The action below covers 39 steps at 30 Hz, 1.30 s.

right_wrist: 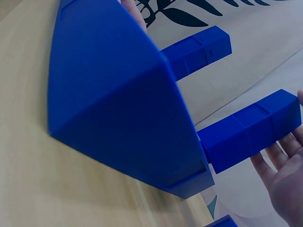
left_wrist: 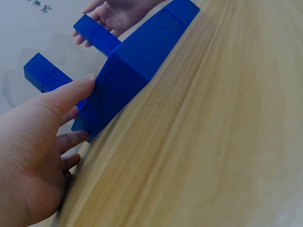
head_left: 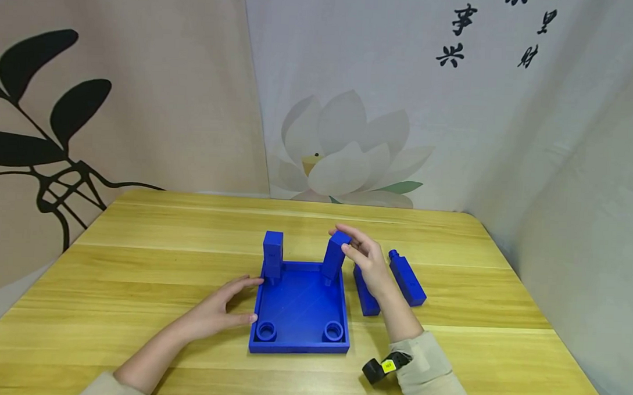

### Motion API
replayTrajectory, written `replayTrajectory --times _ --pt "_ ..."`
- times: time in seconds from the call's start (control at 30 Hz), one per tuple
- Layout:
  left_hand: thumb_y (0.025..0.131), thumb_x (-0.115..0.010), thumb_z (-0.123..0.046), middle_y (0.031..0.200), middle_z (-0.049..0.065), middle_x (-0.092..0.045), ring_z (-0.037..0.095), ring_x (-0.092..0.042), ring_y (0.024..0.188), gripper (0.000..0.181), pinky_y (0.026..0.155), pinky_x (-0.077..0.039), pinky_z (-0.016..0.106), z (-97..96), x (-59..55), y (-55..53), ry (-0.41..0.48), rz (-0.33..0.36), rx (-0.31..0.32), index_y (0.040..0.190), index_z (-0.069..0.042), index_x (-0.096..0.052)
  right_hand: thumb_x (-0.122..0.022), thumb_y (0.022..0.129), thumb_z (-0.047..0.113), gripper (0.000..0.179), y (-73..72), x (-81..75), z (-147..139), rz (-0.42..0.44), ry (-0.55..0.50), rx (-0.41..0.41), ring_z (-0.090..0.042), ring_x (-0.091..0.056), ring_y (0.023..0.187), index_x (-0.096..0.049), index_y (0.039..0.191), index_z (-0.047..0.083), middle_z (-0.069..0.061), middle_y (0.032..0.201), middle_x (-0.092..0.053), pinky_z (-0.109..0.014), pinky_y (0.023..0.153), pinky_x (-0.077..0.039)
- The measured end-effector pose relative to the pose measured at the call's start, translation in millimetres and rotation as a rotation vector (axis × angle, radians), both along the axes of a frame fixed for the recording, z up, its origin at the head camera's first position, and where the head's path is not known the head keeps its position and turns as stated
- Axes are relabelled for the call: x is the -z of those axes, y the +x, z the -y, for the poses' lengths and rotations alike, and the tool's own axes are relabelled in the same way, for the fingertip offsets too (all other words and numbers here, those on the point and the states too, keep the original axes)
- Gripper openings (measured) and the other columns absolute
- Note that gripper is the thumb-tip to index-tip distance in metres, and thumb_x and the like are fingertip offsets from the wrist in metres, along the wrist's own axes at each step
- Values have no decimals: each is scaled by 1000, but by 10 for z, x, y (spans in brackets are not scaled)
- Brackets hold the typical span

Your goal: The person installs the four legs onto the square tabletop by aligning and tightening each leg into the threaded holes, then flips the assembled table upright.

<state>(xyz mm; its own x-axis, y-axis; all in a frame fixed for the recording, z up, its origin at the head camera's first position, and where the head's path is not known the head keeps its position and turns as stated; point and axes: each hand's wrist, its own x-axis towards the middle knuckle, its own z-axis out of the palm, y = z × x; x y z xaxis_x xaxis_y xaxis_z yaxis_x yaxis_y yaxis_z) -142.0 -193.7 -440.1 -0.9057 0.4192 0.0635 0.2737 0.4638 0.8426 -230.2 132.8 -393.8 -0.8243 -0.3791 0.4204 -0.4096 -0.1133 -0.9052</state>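
Note:
A blue square tray-like base (head_left: 302, 304) lies on the table with its raised rim up. Two round sockets, a left one (head_left: 266, 332) and a right one (head_left: 333, 331), show at its near corners. In the far left corner a blue square leg (head_left: 273, 251) stands upright. Over the far right corner another blue leg (head_left: 334, 253) leans slightly, its thin end at the socket; my right hand (head_left: 369, 260) holds its top between thumb and fingers. My left hand (head_left: 218, 313) rests thumb and fingertips against the base's left side, fingers fairly straight.
Right of the base lie two more blue legs, the nearer one (head_left: 366, 295) partly behind my right forearm, the other (head_left: 408, 279) with its knobbed end pointing away. A black wrist device (head_left: 386, 365) sits at my right cuff. A printed curtain (head_left: 351, 94) hangs behind the wooden table (head_left: 189, 245).

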Motion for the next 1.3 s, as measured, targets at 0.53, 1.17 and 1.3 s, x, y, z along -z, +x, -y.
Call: replayTrajectory --times 0.53,1.17,1.3 --pt "84 -73 -37 151 22 -27 46 -16 138 70 102 -19 69 -3 8 1 -4 -6 -2 144 -19 -43 -57 92 -6 38 -3 -8 16 53 21 84 -16 -53 118 -50 129 -12 -27 124 -57 -26 93 -45" --pt "84 -73 -36 151 24 -24 46 -14 138 71 104 -19 66 1 9 -4 13 14 4 145 -17 -42 -73 84 2 30 7 -2 90 88 34 256 -17 -58 86 -58 110 -3 -5 95 -63 -24 73 -49" --pt "84 -73 -36 151 24 -25 46 -14 139 71 104 -19 66 0 10 -5 11 14 2 145 -16 -42 -73 83 2 31 4 4 90 93 33 258 -19 -58 87 -58 110 -3 -3 94 -63 -24 73 -49"
